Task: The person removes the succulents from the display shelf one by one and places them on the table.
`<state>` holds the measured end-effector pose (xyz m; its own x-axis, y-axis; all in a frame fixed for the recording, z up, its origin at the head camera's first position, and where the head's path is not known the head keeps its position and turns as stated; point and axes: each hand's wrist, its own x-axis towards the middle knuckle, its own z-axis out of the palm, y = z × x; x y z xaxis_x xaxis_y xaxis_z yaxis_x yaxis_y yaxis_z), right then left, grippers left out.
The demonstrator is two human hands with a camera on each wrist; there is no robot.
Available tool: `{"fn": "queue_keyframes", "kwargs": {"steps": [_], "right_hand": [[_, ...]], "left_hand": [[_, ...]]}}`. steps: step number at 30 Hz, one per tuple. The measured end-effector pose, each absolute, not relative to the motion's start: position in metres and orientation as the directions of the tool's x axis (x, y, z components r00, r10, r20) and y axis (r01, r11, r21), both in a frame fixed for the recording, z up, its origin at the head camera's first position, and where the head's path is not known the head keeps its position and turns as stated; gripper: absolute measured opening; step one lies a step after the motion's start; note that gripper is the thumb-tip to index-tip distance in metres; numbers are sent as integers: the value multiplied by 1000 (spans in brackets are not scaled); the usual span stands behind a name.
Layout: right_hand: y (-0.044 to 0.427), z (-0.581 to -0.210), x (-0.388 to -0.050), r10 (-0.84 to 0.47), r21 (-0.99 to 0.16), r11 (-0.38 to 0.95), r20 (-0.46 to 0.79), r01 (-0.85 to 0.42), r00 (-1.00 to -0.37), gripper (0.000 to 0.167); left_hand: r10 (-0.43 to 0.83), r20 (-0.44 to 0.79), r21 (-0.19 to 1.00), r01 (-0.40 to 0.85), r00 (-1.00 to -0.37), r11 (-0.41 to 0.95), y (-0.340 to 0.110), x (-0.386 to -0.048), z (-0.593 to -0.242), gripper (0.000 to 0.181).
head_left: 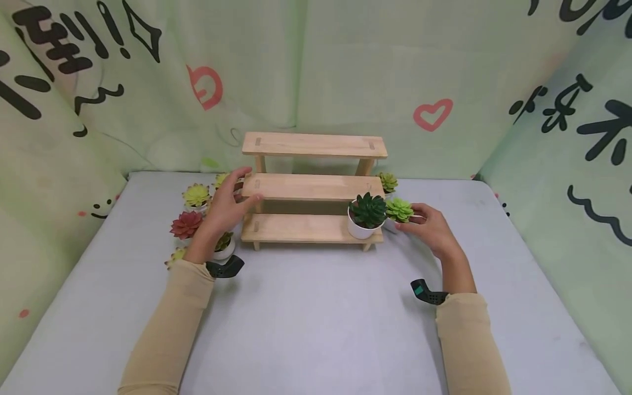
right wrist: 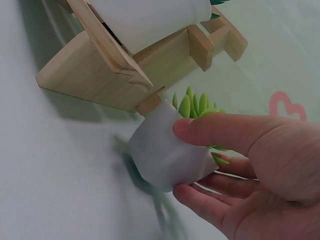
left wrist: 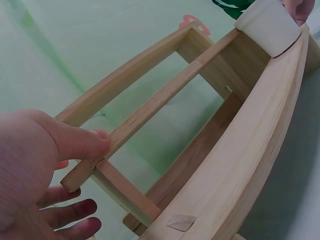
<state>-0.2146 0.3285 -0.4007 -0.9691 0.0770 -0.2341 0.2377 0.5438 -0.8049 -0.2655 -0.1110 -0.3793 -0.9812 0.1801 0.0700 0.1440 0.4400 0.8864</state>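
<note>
A three-tier wooden plant stand [head_left: 296, 227] stands on the white table. My left hand [head_left: 223, 211] holds the left end of its middle shelf [left wrist: 150, 110], thumb on the board and the other fingers beyond and below it. My right hand [head_left: 435, 230] grips a small potted succulent [head_left: 399, 210], light green, beside the stand's right end. In the right wrist view its white faceted pot [right wrist: 165, 150] is tilted between thumb and fingers; whether it touches the table I cannot tell. A dark green succulent [head_left: 367, 209] in a white pot sits at the right end of the bottom shelf.
Left of the stand are several potted succulents, among them a red one [head_left: 186, 224] and a yellow-green one [head_left: 196, 194], partly behind my left arm. Another green succulent [head_left: 388, 181] is behind the stand's right side. A printed curtain [head_left: 345, 71] encloses the table [head_left: 316, 329].
</note>
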Motion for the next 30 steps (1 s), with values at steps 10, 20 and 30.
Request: {"fn": "queue_keyframes", "kwargs": {"steps": [10,20,30], "right_hand": [[327,-402,-216,44,-791,569,-247,227,-968,81],[327,-393,-214,-10,-780,601,-227,176,-974,85],[326,-369,-204,7,-815,578,-51,46,-999,77]], "left_hand": [[172,56,894,126,-983,430,-110,-265,-379,68],[186,54,891,131,-981,434,-113,-265,-378,69],[180,58,891,133,-982,434,-112,-267,-378,68]]}}
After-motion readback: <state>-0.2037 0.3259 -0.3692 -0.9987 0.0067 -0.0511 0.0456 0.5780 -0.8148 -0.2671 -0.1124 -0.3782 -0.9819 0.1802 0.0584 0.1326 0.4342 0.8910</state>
